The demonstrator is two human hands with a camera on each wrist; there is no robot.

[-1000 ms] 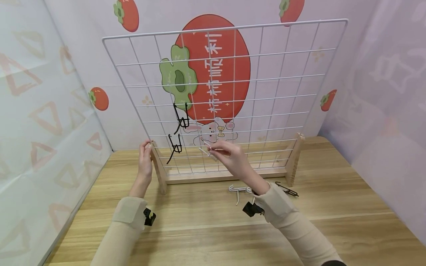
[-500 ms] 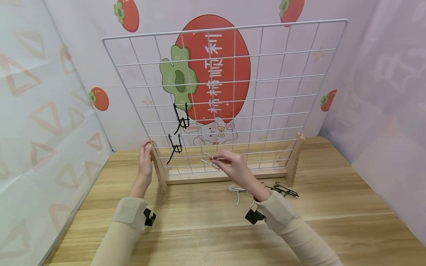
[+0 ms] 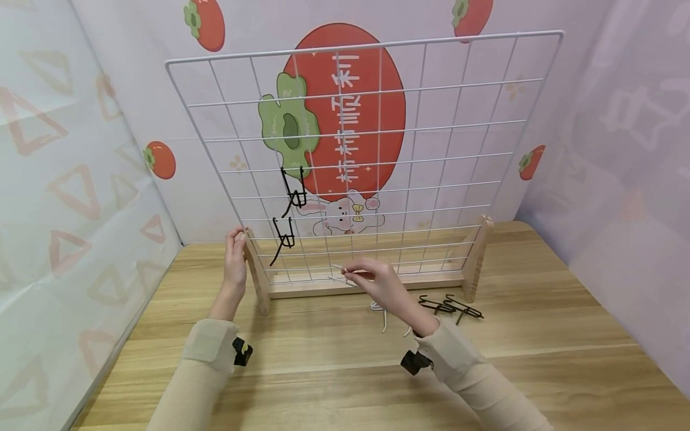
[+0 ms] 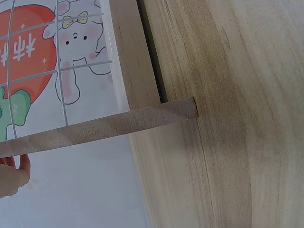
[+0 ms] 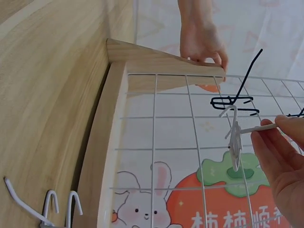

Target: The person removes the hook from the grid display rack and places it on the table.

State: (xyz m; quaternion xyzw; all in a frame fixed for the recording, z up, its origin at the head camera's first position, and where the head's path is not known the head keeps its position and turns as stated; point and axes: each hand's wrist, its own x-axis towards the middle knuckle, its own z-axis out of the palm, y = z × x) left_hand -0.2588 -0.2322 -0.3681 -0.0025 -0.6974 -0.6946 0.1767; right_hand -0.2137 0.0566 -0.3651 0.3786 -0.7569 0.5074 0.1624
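Note:
My right hand [image 3: 380,284] pinches the straight prong of a white wire hook [image 5: 235,137] between thumb and fingertips. The hook's bent ends point toward the white wire grid panel [image 5: 153,148], low in front of its lower rows. At the panel's left side, my left hand [image 3: 235,257] grips the upper end of the wooden stand [image 3: 259,278], with fingers and thumb at the post's edge. Two black hooks hang on the grid left of centre, an upper hook [image 3: 296,196] and a lower hook [image 3: 286,240].
On the wooden table [image 3: 323,371], right of centre, lie white hooks [image 3: 384,312], partly hidden by my right forearm. Beside them are a black hook [image 3: 438,306] and another black hook [image 3: 465,307]. A printed backdrop [image 3: 431,18] stands behind the panel.
My right hand has moved down with the white hook, from the middle rows of the grid to near the wooden base. The left hand has stayed in place.

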